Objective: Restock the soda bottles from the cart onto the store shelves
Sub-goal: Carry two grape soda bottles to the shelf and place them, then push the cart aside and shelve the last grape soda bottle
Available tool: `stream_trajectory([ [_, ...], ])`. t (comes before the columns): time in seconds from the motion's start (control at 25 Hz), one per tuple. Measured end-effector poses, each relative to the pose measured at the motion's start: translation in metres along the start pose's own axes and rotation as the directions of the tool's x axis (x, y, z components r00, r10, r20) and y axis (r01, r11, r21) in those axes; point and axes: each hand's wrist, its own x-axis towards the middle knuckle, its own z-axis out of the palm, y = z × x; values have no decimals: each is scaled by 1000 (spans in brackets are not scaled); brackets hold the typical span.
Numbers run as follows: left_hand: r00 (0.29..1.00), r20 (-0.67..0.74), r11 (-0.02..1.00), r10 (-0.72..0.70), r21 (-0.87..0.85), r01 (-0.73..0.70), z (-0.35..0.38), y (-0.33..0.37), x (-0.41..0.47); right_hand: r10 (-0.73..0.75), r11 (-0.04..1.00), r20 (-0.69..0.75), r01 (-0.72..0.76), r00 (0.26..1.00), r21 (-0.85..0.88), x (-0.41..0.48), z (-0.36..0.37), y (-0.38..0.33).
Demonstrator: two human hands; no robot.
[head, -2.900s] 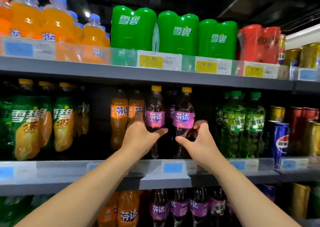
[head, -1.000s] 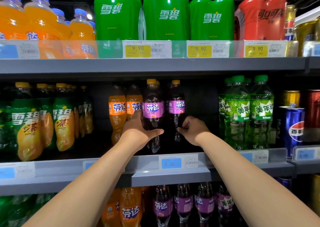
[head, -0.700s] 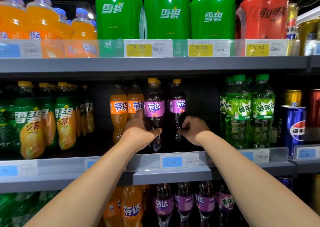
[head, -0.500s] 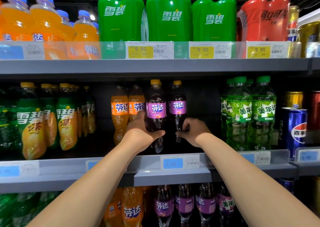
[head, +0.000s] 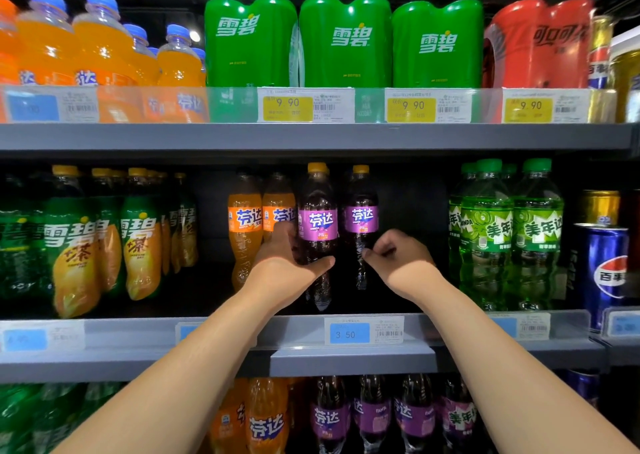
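While the middle shelf (head: 346,358) is being stocked, the orange soda bottles (head: 244,225) are being left standing at the left of the dark gap. Just to their right, the left hand (head: 289,266) is being wrapped round the lower body of the front purple bottle (head: 317,223), with the thumb being laid across its front and the fingers being passed behind its left side. That bottle is being kept upright, its long axis vertical and its base near the shelf's front rim; whether it is being rested on the shelf or held just off it cannot be told. Just to its right and further back, the second purple bottle (head: 360,216) is likewise being kept upright, directly left of the right hand (head: 398,259), the nearer hand to it. That hand's fingers are being curled tightly, the thumb tip being brought against the bottle's waist; whether it is actually being pinched cannot be told. Dark open shelf is being left between this hand and the green bottles (head: 485,231), so any push is being judged to run straight back.
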Motion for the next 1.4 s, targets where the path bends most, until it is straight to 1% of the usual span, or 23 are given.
stream_trajectory([
  [0.08, 996, -79, 997, 49, 66, -44, -7, -1, -8, -102, 988, -66, 109, 993, 113, -10, -7, -4],
  [0.16, 980, -127, 976, 151, 175, -127, -17, -5, -21, -208, 968, -75, 216, 975, 124, -23, -17, -12],
  [0.24, 970, -90, 954, 225, 223, -200, -32, -12, -35, -285, 946, -47, 289, 957, 148, -39, -25, -23],
  [0.36, 939, 3, 906, 345, 260, -334, -61, -22, -61, -375, 896, 2, 362, 927, 256, -71, -27, -43],
  [0.48, 893, 5, 853, 449, 296, -431, -103, -35, -92, -444, 862, 62, 406, 894, 304, -105, -13, -71],
  [0.6, 878, 3, 833, 479, 313, -455, -151, -62, -127, -509, 825, 87, 456, 857, 334, -140, 11, -105],
  [0.76, 891, 44, 841, 452, 310, -443, -227, -109, -183, -597, 745, 103, 501, 796, 441, -188, 60, -163],
  [0.96, 942, -7, 884, 335, 350, -312, -327, -185, -264, -654, 678, 164, 476, 739, 560, -257, 142, -241],
  [1.08, 981, -40, 903, 189, 400, -158, -388, -233, -323, -693, 638, 235, 428, 681, 640, -305, 202, -287],
  [1.16, 991, -85, 890, 102, 453, -53, -426, -258, -363, -733, 603, 264, 419, 627, 679, -334, 241, -320],
  [1.28, 982, -189, 861, -21, 495, 114, -481, -288, -419, -782, 545, 297, 369, 548, 753, -371, 296, -373],
  [1.4, 938, -326, 831, -122, 483, 276, -530, -315, -462, -824, 502, 329, 323, 462, 803, -398, 347, -424],
])
